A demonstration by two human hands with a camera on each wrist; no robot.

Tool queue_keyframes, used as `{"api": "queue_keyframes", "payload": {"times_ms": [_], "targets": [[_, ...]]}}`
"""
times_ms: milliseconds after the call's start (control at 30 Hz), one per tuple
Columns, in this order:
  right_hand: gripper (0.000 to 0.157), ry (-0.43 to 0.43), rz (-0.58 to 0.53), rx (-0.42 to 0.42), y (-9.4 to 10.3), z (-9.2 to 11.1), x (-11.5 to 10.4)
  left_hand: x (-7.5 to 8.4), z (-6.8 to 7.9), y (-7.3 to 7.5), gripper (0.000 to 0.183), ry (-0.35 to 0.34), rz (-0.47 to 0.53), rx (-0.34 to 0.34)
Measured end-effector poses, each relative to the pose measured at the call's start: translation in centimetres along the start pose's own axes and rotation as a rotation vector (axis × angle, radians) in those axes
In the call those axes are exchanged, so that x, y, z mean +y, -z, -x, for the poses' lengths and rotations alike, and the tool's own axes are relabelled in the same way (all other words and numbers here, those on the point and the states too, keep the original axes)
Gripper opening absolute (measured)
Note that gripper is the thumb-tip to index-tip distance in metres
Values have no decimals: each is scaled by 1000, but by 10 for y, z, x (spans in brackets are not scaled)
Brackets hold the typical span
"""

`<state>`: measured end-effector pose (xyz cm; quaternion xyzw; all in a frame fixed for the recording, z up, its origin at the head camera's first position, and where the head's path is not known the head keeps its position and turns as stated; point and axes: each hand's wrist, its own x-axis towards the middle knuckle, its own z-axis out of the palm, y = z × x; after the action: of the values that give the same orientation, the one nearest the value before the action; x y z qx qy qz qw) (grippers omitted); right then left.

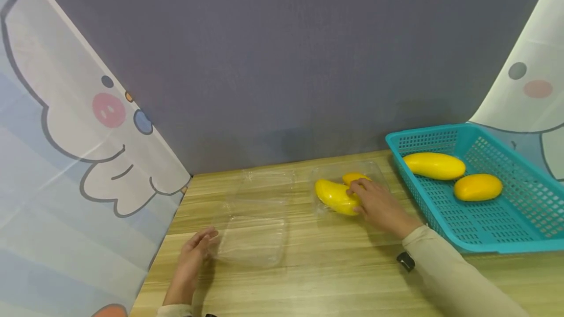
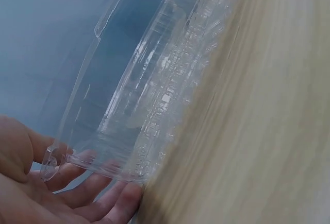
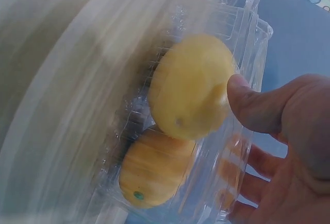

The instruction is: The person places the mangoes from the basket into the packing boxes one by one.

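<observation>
Two yellow mangoes lie in a clear plastic box in the head view: a large mango [image 1: 332,195] in front and a mostly hidden one [image 1: 355,178] behind. My right hand [image 1: 380,205] reaches over this box [image 1: 374,168]. In the right wrist view, the thumb meets the edge of the larger mango [image 3: 191,87], while the other fingers are spread by the box wall. Further left stands a clear box [image 1: 251,241] holding nothing, its lid folded back. My left hand [image 1: 194,254] touches its left side with loose fingers, some seen through the plastic in the left wrist view.
A turquoise basket [image 1: 445,229] on the right holds two more mangoes, one long [image 1: 436,166] and one shorter [image 1: 478,187]. A grey wall [image 1: 286,62] rises behind the wooden table [image 1: 317,278]. Cartoon-printed sheets [image 1: 57,185] hang at both sides.
</observation>
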<state>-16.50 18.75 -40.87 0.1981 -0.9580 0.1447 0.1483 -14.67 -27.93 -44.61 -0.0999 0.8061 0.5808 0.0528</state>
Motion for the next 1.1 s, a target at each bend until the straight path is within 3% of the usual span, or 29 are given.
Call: {"api": "queue_keyframes", "payload": {"times_ms": [267, 467, 800, 1100], "targets": [[37, 3, 14, -3, -1, -5, 5, -2, 8, -15, 42, -24, 50, -54], [35, 3, 8, -18, 0, -12, 8, 0, 10, -23, 40, -22, 100, -53], [32, -27, 4, -75, 2, -29, 17, 0, 11, -32, 37, -26, 124, -41], [32, -27, 3, -112, 2, -36, 23, 1, 16, -38, 38, -34, 96, -92]]}}
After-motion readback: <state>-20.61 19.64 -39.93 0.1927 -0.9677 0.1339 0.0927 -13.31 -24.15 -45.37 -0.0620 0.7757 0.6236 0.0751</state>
